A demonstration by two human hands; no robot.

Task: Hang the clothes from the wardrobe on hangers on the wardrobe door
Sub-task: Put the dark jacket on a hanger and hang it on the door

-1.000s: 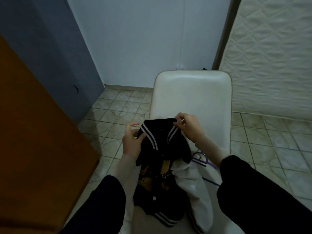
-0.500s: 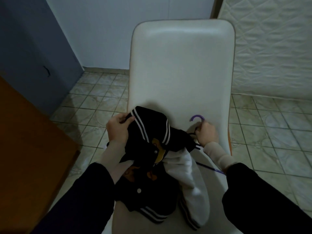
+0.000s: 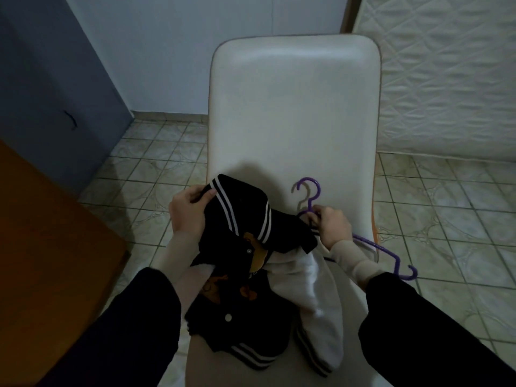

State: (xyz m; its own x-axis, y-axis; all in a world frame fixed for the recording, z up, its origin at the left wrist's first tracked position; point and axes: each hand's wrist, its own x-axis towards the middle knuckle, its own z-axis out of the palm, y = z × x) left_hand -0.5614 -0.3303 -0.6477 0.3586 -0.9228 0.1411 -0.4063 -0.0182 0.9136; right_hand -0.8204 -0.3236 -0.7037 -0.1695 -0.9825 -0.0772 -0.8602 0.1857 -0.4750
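Pale tiled floor point(image 3: 167, 152) and a quilted mattress point(image 3: 446, 79) leaning against the wall frame a white chair point(image 3: 293, 107), which serves as the work surface; an orange-brown wardrobe panel point(image 3: 50, 233) stands at the near left. On the chair seat lies a black varsity jacket point(image 3: 245, 275) with white sleeves and striped ribbing, bunched rather than spread, probably so the neck opening stays within reach. The left hand point(image 3: 187, 213) grips the striped collar and lifts it off the seat, fingers curled round the edge, seemingly to hold the opening wide. Beside it, the right hand point(image 3: 332, 227) pinches the neck of a purple plastic hanger point(image 3: 391, 252) just below its hook, one arm jutting toward the chair's right edge. The hanger looks poised to slide into the jacket's shoulders; nothing hangs yet.
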